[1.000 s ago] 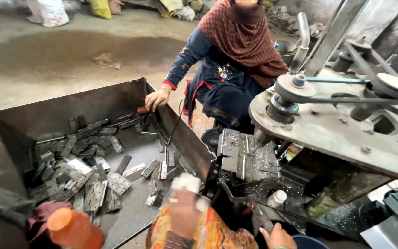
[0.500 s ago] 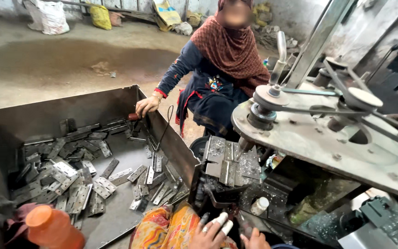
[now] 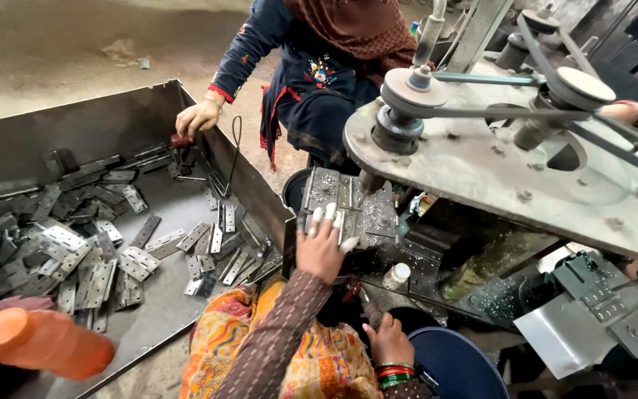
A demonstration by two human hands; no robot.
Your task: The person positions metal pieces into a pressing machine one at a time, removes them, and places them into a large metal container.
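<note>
My left hand (image 3: 321,247), its fingertips wrapped in white tape, lies spread on a row of grey metal hinge plates (image 3: 352,196) on the bed of a machine. My right hand (image 3: 389,341), with red and green bangles at the wrist, is closed in a fist low down next to a dark rod-like part; what it holds is hidden. To the left, a large open steel bin (image 3: 112,118) holds several loose hinge plates (image 3: 97,251).
A co-worker in dark blue crouches across from me, one hand (image 3: 197,118) on the bin's far corner. A belt-and-pulley machine plate (image 3: 481,148) overhangs the right side, another person's hand (image 3: 633,112) behind it. An orange bottle (image 3: 46,343), blue bucket (image 3: 455,366) and small white bottle (image 3: 395,275) sit nearby.
My left hand has gone up from my lap onto the hinge plates on the machine bed. My view has tilted down and closer. The co-worker's hand stays at the bin corner.
</note>
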